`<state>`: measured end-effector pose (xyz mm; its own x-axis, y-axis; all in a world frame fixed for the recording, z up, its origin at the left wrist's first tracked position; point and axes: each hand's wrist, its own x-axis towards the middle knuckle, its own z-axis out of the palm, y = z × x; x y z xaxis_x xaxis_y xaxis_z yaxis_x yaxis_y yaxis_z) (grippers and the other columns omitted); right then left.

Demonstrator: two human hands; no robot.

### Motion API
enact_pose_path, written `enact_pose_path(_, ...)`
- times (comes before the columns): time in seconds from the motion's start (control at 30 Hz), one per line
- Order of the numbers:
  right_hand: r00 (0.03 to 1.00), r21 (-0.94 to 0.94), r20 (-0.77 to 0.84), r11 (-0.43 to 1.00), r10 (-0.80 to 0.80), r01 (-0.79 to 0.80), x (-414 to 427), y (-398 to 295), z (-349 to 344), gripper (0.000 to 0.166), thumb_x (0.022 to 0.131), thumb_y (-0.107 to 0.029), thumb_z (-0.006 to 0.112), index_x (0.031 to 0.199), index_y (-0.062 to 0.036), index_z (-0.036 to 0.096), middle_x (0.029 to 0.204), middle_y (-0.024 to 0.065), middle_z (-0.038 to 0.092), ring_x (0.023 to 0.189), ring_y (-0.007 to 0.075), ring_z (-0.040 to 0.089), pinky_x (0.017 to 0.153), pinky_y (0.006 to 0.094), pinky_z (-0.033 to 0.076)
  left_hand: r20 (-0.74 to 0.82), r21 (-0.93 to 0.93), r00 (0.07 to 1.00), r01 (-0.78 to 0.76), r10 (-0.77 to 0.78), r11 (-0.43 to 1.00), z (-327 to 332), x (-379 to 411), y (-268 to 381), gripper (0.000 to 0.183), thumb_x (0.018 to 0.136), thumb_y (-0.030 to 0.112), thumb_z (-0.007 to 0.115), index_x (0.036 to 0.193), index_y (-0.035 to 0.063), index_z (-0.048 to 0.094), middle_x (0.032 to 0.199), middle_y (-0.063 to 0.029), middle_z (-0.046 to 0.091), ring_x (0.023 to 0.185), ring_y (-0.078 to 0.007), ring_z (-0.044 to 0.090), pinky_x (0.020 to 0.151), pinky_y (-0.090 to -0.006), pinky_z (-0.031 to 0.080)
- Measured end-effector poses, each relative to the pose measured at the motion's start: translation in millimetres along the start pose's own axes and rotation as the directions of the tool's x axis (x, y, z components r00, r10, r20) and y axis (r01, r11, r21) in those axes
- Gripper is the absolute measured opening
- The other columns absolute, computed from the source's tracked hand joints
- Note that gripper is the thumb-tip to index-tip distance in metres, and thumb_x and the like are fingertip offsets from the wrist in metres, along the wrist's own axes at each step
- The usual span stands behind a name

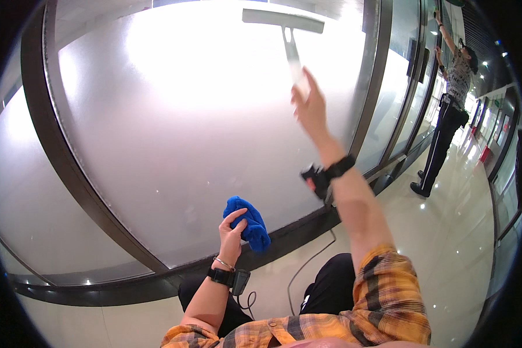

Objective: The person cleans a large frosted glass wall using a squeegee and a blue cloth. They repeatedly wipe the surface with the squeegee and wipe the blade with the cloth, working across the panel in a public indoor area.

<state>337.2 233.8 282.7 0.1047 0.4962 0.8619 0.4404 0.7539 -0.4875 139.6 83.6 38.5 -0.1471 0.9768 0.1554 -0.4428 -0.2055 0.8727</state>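
My right hand (312, 108) is raised high against the bright pane and is shut on the handle of a window squeegee (290, 48). The squeegee's wide head lies across the upper part of the frosted glass panel (178, 143), its far end up; whether the blade touches the glass I cannot tell. Lower down, my left hand (231, 235) grips a bunched blue cloth (254, 226) between thumb and fingers, in front of the pane's bottom part. Both wrists bear black strapped devices.
Dark metal frames (85, 169) border the panel, with a dark sill (296, 232) along its foot. A thin cable (293, 278) hangs near my knees. Farther right, another person (454, 87) stands on the shiny tiled floor (452, 235), arms raised to the glass. A red object (485, 154) stands beyond.
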Motion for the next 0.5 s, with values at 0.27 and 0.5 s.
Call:
enact_pose_path(0.27, 0.938, -0.047, 0.215, 0.962, 0.271, -0.267, -300, 37, 54, 0.058, 0.092, -0.023, 0.054, 0.144, -0.0091, 0.031, 0.125, 0.0283, 0.052, 0.109, 0.0422, 0.057, 0.086, 0.0441, 0.049, -0.072, 0.009, 0.997, -0.015, 0.016, 1.0, -16, -8, 8, 0.025, 0.083, -0.004, 0.061, 0.105, 0.0027, 0.069, 0.096, -0.0048, 0.065, 0.082, -0.0112, 0.061, 0.075, -0.0235, 0.051)
enact_pose_path(0.5, 0.988, 0.092, 0.132, 0.991, 0.084, -0.097, -164, -11, 62, 0.05, 0.094, -0.023, 0.052, 0.139, -0.0045, 0.038, 0.115, 0.0194, 0.059, 0.094, 0.0273, 0.062, 0.078, 0.0359, 0.05, -0.094, 0.004, 0.996, 0.0, 0.0, 1.0, -34, -11, 12, 0.024, 0.083, -0.004, 0.06, 0.103, 0.0035, 0.07, 0.095, -0.0041, 0.065, 0.082, -0.0108, 0.06, 0.074, -0.0233, 0.051)
